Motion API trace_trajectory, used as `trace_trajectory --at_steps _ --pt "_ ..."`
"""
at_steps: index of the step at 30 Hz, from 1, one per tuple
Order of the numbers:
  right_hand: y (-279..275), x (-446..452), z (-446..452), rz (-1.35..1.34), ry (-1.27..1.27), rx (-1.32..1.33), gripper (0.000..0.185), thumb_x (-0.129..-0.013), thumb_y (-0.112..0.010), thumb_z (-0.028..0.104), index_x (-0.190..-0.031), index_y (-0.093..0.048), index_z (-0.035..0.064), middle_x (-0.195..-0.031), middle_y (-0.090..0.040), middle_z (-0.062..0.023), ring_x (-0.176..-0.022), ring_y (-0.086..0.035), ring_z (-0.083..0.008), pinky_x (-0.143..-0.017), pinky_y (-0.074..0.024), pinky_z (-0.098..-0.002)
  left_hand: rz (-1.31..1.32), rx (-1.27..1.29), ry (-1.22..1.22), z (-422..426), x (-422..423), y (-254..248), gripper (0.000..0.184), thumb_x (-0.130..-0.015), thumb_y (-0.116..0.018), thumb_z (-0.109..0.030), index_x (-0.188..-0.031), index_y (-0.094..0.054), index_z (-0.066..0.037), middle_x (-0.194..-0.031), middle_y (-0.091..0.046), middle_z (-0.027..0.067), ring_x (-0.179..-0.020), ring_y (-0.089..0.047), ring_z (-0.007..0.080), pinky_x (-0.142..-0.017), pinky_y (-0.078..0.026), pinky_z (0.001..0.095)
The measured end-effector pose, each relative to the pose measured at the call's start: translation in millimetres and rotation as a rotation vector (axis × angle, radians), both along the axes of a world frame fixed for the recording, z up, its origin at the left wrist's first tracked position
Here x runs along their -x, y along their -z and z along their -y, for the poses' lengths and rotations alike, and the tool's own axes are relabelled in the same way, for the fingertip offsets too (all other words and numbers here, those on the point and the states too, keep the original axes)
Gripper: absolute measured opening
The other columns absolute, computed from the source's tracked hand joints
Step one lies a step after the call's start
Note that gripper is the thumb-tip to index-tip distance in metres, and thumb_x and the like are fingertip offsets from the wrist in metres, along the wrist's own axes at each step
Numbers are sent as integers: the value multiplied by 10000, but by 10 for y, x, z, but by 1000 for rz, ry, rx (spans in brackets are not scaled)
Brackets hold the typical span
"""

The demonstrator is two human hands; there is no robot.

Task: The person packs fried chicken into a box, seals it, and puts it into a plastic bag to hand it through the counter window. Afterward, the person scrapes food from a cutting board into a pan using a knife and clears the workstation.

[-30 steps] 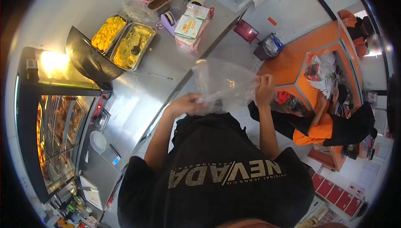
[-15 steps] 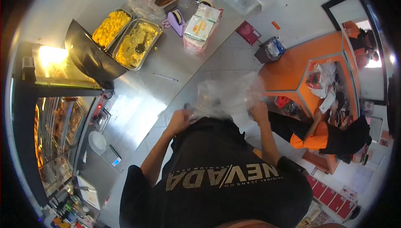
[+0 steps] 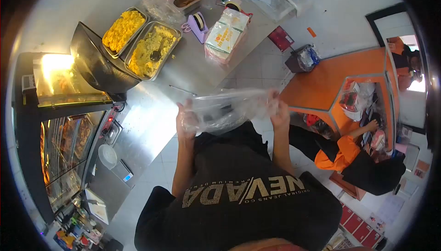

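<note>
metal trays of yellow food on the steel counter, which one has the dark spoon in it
The right-hand rectangular metal tray in the picture: a dark spoon lies in its yellow food. The left-hand metal tray shows heaped yellow food but no spoon.

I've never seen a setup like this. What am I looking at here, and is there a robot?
No robot: just a person's bare hands. The camera sits on their head, looking forward and down, so their black shirt fills the bottom. The left hand and right hand hold a clear plastic bag between them, in the air; blur hides the exact grip. At the metal counter are two metal trays of yellow food and a purple tape dispenser. The orange sleeve at the picture's right belongs to someone else.
</note>
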State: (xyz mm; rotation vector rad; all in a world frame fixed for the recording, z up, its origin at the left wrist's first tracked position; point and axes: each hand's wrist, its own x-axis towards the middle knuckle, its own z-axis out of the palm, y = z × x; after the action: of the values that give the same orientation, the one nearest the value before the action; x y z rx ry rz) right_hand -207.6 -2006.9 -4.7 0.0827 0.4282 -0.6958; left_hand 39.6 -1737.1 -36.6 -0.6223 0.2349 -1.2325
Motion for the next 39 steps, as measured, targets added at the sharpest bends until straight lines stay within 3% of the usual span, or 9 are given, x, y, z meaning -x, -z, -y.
trace_trajectory --at_steps 3,7,13,17,22,25,27,31,39 --pt "-31 -229 876 468 -211 -129 213 -1009 -484 122 -1128 -630 21 -1149 -676 -127 -1160 -618 -299 -954 -541 -470 731 -790 254 -97 78 -133 502 -991 -590 -271 -1434 -448 -82 -756 -520 -46 -588 -463 63 -538 -403 198" --pt "-794 -702 1190 -38 -96 246 139 -937 -607 66 -1067 -654 67 -1070 -673 -118 -1058 -640 -260 -870 -550 -395 1785 -954 642 368 -335 -688 411 -916 -600 -163 -1285 -549 11 -749 -544 6 -637 -513 114 -566 -459 274" --pt "-329 -745 1964 -1008 -1011 1536 226 -852 -732 171 -1049 -691 68 -1090 -627 -154 -981 -641 -277 -803 -534 -351 634 -848 102 744 -647 -907 320 -986 -520 -138 -1268 -526 13 -993 -678 108 -818 -638 177 -797 -550 336" --pt "-544 -1171 1534 -1761 -623 2102 373 -811 -764 256 -1120 -683 65 -1096 -576 -181 -953 -635 -341 -765 -527 -404 367 -1127 -83 1059 -491 -1180 451 -920 -558 -52 -1364 -482 -29 -958 -684 98 -825 -642 178 -767 -539 331" --pt "-688 -1384 1496 -1810 -241 1947 391 -836 -748 362 -1118 -700 95 -1060 -567 -195 -981 -621 -378 -773 -519 -475 1638 -1143 1 737 -611 -644 614 -794 -648 22 -1379 -502 -93 -1149 -634 137 -881 -644 195 -743 -542 320" --pt "-714 -1324 1433 -1875 -693 1895 397 -867 -713 421 -1071 -716 80 -1115 -581 -205 -1070 -594 -390 -852 -511 -469 2427 -1518 339 988 -534 -604 682 -714 -747 -19 -1355 -527 -100 -1269 -517 280 -957 -653 340 -788 -563 398" --pt "-1057 -1409 1487 -1720 -1297 1881 369 -857 -731 392 -1048 -724 76 -1151 -592 -207 -1140 -565 -391 -914 -493 -452 2445 -1938 382 1259 -382 -941 750 -665 -791 -33 -1363 -521 -93 -1225 -510 315 -950 -647 399 -795 -557 441" --pt "-1020 -1748 1989 -1331 -332 2233 303 -815 -775 261 -1063 -721 94 -1237 -597 -176 -1233 -523 -382 -1012 -447 -436 2599 -1809 347 1286 -423 -969 894 -579 -857 -59 -1386 -473 -34 -1167 -501 294 -1016 -595 426 -834 -546 472" --pt "-562 -3417 2187 -273 -998 2968 267 -771 -691 72 -1034 -648 50 -1054 -591 -98 -1030 -612 -270 -860 -518 -384 2759 -1682 177 1152 -377 -907 978 -564 -928 -173 -1399 -435 -54 -1137 -491 252 -1031 -577 411 -821 -546 459"
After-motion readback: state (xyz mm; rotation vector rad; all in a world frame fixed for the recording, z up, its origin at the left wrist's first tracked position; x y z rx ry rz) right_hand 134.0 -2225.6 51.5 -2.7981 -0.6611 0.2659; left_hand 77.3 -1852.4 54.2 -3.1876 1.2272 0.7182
